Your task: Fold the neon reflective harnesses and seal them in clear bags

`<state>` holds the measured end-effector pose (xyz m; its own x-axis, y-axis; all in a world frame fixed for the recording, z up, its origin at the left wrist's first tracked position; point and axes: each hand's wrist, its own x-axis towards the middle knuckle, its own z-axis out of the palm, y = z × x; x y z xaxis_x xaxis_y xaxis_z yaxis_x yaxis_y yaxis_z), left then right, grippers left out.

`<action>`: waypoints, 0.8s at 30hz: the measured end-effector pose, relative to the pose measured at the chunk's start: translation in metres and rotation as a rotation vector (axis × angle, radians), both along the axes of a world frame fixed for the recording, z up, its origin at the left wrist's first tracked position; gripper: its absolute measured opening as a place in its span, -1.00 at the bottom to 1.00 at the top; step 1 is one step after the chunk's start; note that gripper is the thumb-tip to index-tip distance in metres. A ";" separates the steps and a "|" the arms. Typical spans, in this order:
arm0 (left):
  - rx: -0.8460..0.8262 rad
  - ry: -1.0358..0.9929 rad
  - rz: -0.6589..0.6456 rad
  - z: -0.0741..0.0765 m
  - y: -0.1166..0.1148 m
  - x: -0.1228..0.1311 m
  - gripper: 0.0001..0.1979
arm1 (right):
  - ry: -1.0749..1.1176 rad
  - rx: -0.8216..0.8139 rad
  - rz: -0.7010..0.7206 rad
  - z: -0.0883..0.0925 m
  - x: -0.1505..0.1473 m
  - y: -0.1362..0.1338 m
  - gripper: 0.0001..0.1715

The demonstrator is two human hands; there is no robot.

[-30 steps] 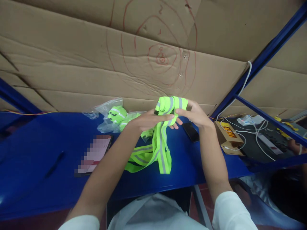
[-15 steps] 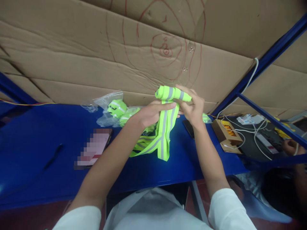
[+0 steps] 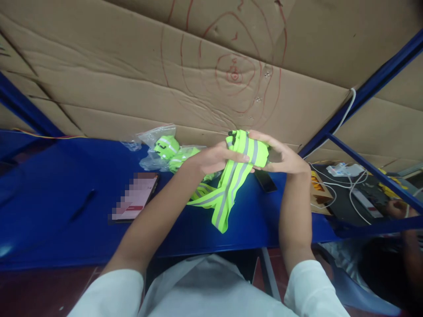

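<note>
A neon yellow-green strap with grey reflective stripes [image 3: 228, 189] is partly wound into a bundle held above the blue table. My left hand [image 3: 218, 157] is closed on it, thumb pressed across the front of the bands. On the bundle's other side, my right hand [image 3: 280, 154] grips it with fingers over the top and thumb below. Loose loops hang down beneath my hands and trail left to the tabletop. Small dark pieces show at the bundle's upper left. Clear plastic bags with rolled green straps [image 3: 167, 147] lie behind my left wrist.
On the blue table [image 3: 66, 185], a tablet-like device [image 3: 135, 198] lies left and a dark phone [image 3: 265, 181] lies right. Rightward are an open cardboard box [image 3: 319, 189], white cables [image 3: 352, 187] and a co-worker's hand [image 3: 398, 208]. A cardboard wall [image 3: 132, 79] stands behind.
My right hand has turned from above the roll to its right side. The bundle now faces me and looks wider; the hanging loops have swung slightly left and down. The view has shifted a little.
</note>
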<state>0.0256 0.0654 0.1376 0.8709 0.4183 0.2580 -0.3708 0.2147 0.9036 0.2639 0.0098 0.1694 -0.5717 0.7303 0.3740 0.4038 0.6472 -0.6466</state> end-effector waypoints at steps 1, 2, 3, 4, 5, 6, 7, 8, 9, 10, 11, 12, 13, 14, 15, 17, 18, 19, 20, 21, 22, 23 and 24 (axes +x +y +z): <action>0.004 0.008 0.011 -0.003 0.001 0.001 -0.59 | 0.078 -0.071 0.019 -0.003 0.002 0.003 0.19; 0.007 0.015 0.028 -0.005 0.003 0.002 -0.59 | 0.141 -0.125 0.016 -0.006 0.002 0.005 0.27; 0.004 0.019 0.049 -0.008 0.006 0.003 -0.57 | 0.177 -0.153 -0.015 -0.007 -0.001 0.007 0.28; -0.008 0.023 0.070 -0.010 0.008 0.005 -0.55 | 0.187 -0.147 -0.069 -0.008 -0.005 0.008 0.22; -0.028 0.024 0.095 -0.012 0.010 0.006 -0.53 | 0.177 -0.105 -0.138 -0.007 -0.010 0.008 0.10; -0.050 0.017 0.120 -0.013 0.012 0.008 -0.52 | 0.158 -0.032 -0.212 -0.005 -0.016 0.007 -0.05; -0.072 -0.001 0.149 -0.013 0.013 0.009 -0.52 | 0.146 0.058 -0.284 -0.003 -0.023 0.005 -0.19; -0.087 -0.021 0.180 -0.013 0.013 0.011 -0.53 | 0.149 0.147 -0.346 -0.002 -0.028 0.003 -0.29; -0.094 -0.035 0.207 -0.013 0.013 0.012 -0.56 | 0.169 0.222 -0.396 0.000 -0.033 -0.001 -0.35; -0.093 -0.038 0.221 -0.012 0.012 0.013 -0.59 | 0.195 0.268 -0.432 0.001 -0.038 -0.004 -0.38; -0.084 -0.024 0.222 -0.010 0.011 0.012 -0.62 | 0.225 0.284 -0.457 0.001 -0.042 -0.007 -0.39; -0.063 0.002 0.220 -0.009 0.009 0.011 -0.65 | 0.254 0.282 -0.468 0.001 -0.045 -0.009 -0.40; -0.024 0.038 0.227 -0.007 0.008 0.009 -0.66 | 0.277 0.280 -0.466 0.001 -0.048 -0.011 -0.41; 0.035 0.075 0.252 -0.005 0.007 0.007 -0.65 | 0.294 0.291 -0.461 0.001 -0.050 -0.011 -0.41; 0.111 0.106 0.298 -0.003 0.008 0.004 -0.64 | 0.305 0.319 -0.460 0.000 -0.052 -0.010 -0.42; 0.292 0.155 0.418 -0.002 0.009 -0.003 -0.62 | 0.336 0.387 -0.477 -0.001 -0.052 -0.005 -0.40; 0.371 0.179 0.462 -0.001 0.010 -0.005 -0.63 | 0.365 0.409 -0.491 -0.002 -0.050 -0.001 -0.39; 0.420 0.197 0.484 -0.002 0.010 -0.006 -0.64 | 0.400 0.420 -0.506 -0.003 -0.048 0.003 -0.37; 0.429 0.199 0.477 -0.002 0.010 -0.006 -0.65 | 0.431 0.431 -0.522 -0.004 -0.046 0.007 -0.36; 0.390 0.182 0.441 -0.003 0.008 -0.005 -0.64 | 0.446 0.451 -0.539 -0.006 -0.045 0.010 -0.34; 0.302 0.145 0.386 -0.004 0.006 -0.002 -0.61 | 0.443 0.489 -0.559 -0.007 -0.044 0.012 -0.35; 0.179 0.092 0.320 -0.004 0.004 0.001 -0.58 | 0.413 0.543 -0.580 -0.009 -0.044 0.013 -0.38; 0.043 0.033 0.249 -0.003 0.001 0.004 -0.56 | 0.358 0.603 -0.592 -0.010 -0.045 0.013 -0.45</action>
<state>0.0296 0.0669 0.1343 0.7505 0.6105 0.2531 -0.3774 0.0815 0.9225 0.2190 0.0226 0.1597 0.0570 0.4909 0.8693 0.6179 0.6666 -0.4169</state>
